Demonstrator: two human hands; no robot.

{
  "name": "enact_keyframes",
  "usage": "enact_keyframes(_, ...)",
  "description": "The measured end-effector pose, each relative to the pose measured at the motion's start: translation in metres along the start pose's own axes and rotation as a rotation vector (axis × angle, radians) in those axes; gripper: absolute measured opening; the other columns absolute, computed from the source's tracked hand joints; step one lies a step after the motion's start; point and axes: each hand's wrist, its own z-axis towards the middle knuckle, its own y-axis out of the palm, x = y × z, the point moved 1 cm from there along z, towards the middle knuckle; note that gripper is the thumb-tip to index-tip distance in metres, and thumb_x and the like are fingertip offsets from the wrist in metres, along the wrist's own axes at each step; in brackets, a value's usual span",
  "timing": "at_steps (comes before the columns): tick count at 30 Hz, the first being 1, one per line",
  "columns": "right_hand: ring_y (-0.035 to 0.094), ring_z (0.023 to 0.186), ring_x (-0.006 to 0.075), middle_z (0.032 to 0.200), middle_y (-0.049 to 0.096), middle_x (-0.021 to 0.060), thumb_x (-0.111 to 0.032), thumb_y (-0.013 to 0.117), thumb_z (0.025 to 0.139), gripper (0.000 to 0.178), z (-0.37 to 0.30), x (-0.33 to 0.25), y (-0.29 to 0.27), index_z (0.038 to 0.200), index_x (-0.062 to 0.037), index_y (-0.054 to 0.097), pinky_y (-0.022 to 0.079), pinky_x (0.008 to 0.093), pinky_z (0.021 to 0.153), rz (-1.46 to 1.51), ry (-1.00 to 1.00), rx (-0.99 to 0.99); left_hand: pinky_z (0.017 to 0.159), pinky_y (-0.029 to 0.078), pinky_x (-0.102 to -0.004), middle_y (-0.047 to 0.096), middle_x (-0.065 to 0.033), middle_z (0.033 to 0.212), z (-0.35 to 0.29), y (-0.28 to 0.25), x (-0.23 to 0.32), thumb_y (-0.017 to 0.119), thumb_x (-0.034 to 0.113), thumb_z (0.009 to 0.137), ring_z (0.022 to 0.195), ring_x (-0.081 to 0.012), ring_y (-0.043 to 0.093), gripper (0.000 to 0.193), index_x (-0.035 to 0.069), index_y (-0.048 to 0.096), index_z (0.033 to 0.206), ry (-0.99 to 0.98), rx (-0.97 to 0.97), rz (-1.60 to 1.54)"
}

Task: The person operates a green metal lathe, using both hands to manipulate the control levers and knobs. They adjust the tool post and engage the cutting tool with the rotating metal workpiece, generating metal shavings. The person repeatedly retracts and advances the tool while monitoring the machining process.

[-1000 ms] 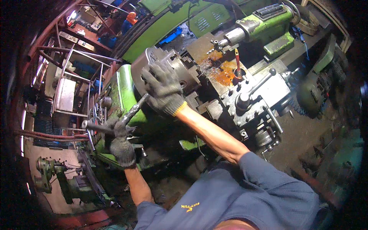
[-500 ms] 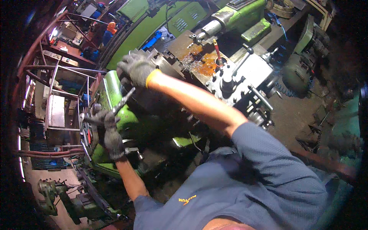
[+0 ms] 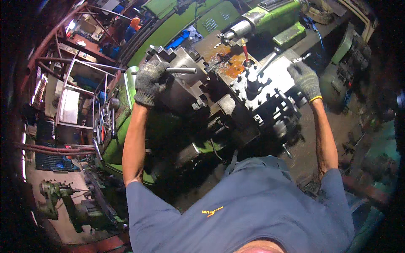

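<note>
My left hand, in a grey knit glove, is closed around a metal bar handle, which looks like a chuck key's crossbar. It sticks out on both sides of my fist beside the lathe chuck. Whether the key sits in the chuck is hidden by the glove. My right hand, gloved too, reaches over the right edge of the bright tool carriage. Its fingers are stretched toward a small lever; whether they touch it is unclear. A central clamp handle stands on the carriage.
The green tailstock holds a drill bit at the back. Metal shavings and brown coolant lie on the bed. A red-handled brush stands behind the carriage. Wrenches hang on the left. A person in orange headwear is far left.
My right hand has left the chuck and moved right to the carriage. My left hand has risen from the headstock's left side to the chuck. The bar is now level beside the chuck.
</note>
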Motion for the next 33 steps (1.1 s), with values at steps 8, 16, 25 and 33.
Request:
enact_keyframes(8, 0.068, 0.101, 0.039, 0.104, 0.07, 0.0224, -0.057, 0.066, 0.09, 0.056, -0.06, 0.035, 0.044, 0.107, -0.0037, 0.07, 0.052, 0.0451, 0.087, 0.19, 0.197, -0.432, 0.072, 0.044, -0.0474, 0.056, -0.0099, 0.081, 0.034, 0.037, -0.027, 0.07, 0.013, 0.071, 0.082, -0.0339, 0.059, 0.022, 0.016, 0.063, 0.092, 0.216, 0.008, 0.117)
enact_keyframes(16, 0.067, 0.099, 0.044, 0.101, 0.07, 0.0251, -0.05, 0.067, 0.091, 0.048, -0.053, 0.013, 0.068, 0.112, -0.0069, 0.063, 0.053, 0.0486, 0.085, 0.095, 0.234, -0.426, 0.074, 0.049, -0.0482, 0.061, -0.0106, 0.084, 0.044, 0.046, -0.034, 0.068, 0.02, 0.081, 0.084, -0.0327, 0.064, 0.017, 0.016, 0.062, 0.096, 0.079, -0.284, 0.382)
enact_keyframes(25, 0.069, 0.083, 0.0314, 0.091, 0.071, 0.0162, -0.029, 0.063, 0.099, 0.028, -0.09, 0.043, 0.056, 0.112, -0.0042, 0.067, 0.053, 0.0402, 0.074, 0.337, 0.162, -0.172, 0.089, 0.049, -0.0456, 0.071, -0.0097, 0.101, 0.068, 0.058, -0.054, 0.075, 0.025, 0.073, 0.1, -0.0331, 0.064, 0.041, 0.015, 0.07, 0.112, -0.164, -0.029, -0.102)
enact_keyframes(33, 0.059, 0.066, 0.0074, 0.078, 0.067, 0.0011, -0.018, 0.066, 0.099, 0.023, -0.086, 0.05, -0.054, 0.114, -0.0017, 0.07, 0.047, 0.0266, 0.057, 0.385, 0.243, -0.026, 0.093, 0.046, -0.0453, 0.069, -0.0144, 0.098, 0.061, 0.061, -0.051, 0.069, 0.046, 0.087, 0.102, -0.0357, 0.062, 0.04, 0.008, 0.073, 0.098, -0.461, 0.134, -0.202)
